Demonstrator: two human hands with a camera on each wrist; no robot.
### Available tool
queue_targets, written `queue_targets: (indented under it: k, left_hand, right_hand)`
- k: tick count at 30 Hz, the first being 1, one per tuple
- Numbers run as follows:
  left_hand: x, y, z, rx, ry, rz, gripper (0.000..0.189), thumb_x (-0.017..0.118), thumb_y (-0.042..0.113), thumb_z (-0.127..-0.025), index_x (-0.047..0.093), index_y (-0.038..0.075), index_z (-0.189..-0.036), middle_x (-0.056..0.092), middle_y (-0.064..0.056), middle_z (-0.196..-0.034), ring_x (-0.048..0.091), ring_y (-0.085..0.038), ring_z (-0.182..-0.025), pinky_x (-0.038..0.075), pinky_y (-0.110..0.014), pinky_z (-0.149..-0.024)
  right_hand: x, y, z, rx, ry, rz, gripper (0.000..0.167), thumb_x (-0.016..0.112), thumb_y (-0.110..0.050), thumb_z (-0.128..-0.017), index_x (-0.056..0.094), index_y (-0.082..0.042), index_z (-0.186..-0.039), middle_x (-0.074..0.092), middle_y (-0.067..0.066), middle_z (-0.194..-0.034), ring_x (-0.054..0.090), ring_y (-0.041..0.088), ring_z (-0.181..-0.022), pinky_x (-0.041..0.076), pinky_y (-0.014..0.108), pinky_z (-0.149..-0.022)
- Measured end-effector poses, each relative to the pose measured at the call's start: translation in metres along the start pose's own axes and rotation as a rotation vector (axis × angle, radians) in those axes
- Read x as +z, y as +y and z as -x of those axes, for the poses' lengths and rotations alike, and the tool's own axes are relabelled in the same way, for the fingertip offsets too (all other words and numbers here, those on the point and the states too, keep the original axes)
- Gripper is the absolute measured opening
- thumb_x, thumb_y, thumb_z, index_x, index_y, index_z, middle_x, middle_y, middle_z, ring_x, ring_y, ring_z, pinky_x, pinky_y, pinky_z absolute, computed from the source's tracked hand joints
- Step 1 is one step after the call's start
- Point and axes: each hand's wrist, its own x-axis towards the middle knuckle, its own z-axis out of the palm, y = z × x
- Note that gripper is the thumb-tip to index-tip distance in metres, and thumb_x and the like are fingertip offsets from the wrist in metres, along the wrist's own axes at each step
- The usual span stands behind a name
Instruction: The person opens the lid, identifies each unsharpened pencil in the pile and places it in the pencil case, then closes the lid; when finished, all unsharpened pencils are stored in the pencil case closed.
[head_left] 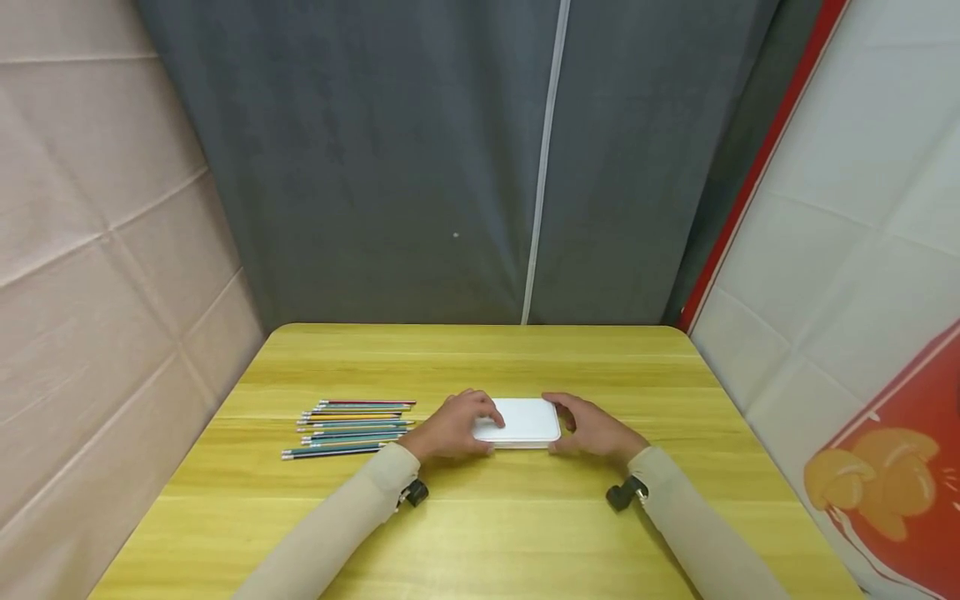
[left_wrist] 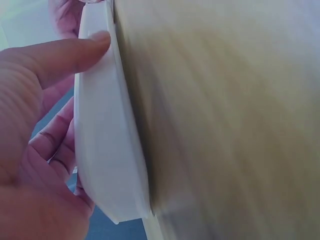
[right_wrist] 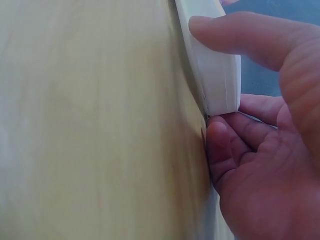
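Note:
A flat white box [head_left: 525,421] with rounded corners lies shut on the yellow wooden table [head_left: 480,533], near its middle. My left hand [head_left: 459,425] grips the box's left end, with fingers laid over the top and the thumb [left_wrist: 75,50] pressed on the near side of the box [left_wrist: 105,145]. At the right end my right hand [head_left: 588,427] holds the box [right_wrist: 212,75] the same way: the thumb [right_wrist: 235,37] is on its side wall and the fingers [right_wrist: 230,145] curl round the corner. The box's underside rests on the table.
Several coloured pencils [head_left: 352,425] lie in a row left of the box, close to my left hand. A grey curtain [head_left: 450,167] hangs behind the table's far edge. Padded walls stand close on the left and right.

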Motion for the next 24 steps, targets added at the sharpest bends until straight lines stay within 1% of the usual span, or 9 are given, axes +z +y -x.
queue_targets:
  k: [3, 7, 13, 17, 20, 24]
  left_hand:
    - [0.001, 0.000, 0.000, -0.004, 0.005, -0.008, 0.031, 0.090, 0.032, -0.085, 0.076, 0.030, -0.113, 0.066, 0.007, -0.127, 0.055, -0.018, -0.128, 0.044, -0.047, -0.109]
    - [0.002, 0.001, -0.001, 0.013, 0.026, -0.034, 0.029, 0.089, 0.032, -0.086, 0.074, 0.030, -0.110, 0.066, 0.008, -0.125, 0.056, -0.016, -0.126, 0.045, -0.046, -0.109]
    - [0.001, 0.006, -0.002, 0.104, 0.043, -0.144, 0.030, 0.088, 0.035, -0.086, 0.072, 0.028, -0.110, 0.067, 0.008, -0.122, 0.058, -0.014, -0.117, 0.052, -0.038, -0.100]
    - [0.001, 0.010, -0.003, 0.150, 0.054, -0.206, 0.028, 0.086, 0.034, -0.088, 0.071, 0.025, -0.110, 0.069, 0.008, -0.121, 0.060, -0.014, -0.115, 0.054, -0.034, -0.099]
    - [0.001, 0.012, -0.004, 0.167, 0.056, -0.235, 0.027, 0.085, 0.033, -0.089, 0.071, 0.023, -0.110, 0.070, 0.007, -0.119, 0.062, -0.014, -0.114, 0.055, -0.032, -0.098]
    - [0.002, 0.013, -0.004, 0.179, 0.061, -0.300, 0.028, 0.083, 0.035, -0.089, 0.072, 0.023, -0.111, 0.071, 0.009, -0.116, 0.063, -0.012, -0.111, 0.057, -0.029, -0.092]
  right_hand:
    - [0.001, 0.000, -0.001, 0.010, 0.005, -0.017, 0.098, 0.094, -0.033, -0.080, 0.042, -0.017, -0.162, 0.049, 0.012, -0.160, 0.052, 0.029, -0.139, 0.045, 0.052, -0.115]
    - [0.001, -0.001, -0.001, 0.008, 0.014, -0.040, 0.098, 0.095, -0.032, -0.080, 0.043, -0.017, -0.162, 0.049, 0.012, -0.161, 0.051, 0.031, -0.142, 0.044, 0.054, -0.116]
    - [0.002, -0.001, 0.000, 0.009, 0.010, -0.069, 0.098, 0.094, -0.029, -0.080, 0.042, -0.017, -0.162, 0.047, 0.010, -0.163, 0.048, 0.031, -0.147, 0.045, 0.053, -0.117]
    - [0.002, -0.002, 0.000, 0.004, 0.017, -0.057, 0.098, 0.094, -0.029, -0.080, 0.043, -0.017, -0.162, 0.049, 0.009, -0.160, 0.051, 0.028, -0.141, 0.046, 0.051, -0.115]
    - [0.003, -0.003, 0.001, 0.004, 0.026, -0.044, 0.097, 0.095, -0.030, -0.079, 0.044, -0.017, -0.161, 0.053, 0.007, -0.155, 0.054, 0.025, -0.133, 0.048, 0.048, -0.111]
    - [0.003, -0.004, 0.001, 0.012, 0.029, -0.036, 0.096, 0.096, -0.031, -0.078, 0.046, -0.016, -0.160, 0.057, 0.006, -0.148, 0.055, 0.024, -0.123, 0.049, 0.046, -0.107]
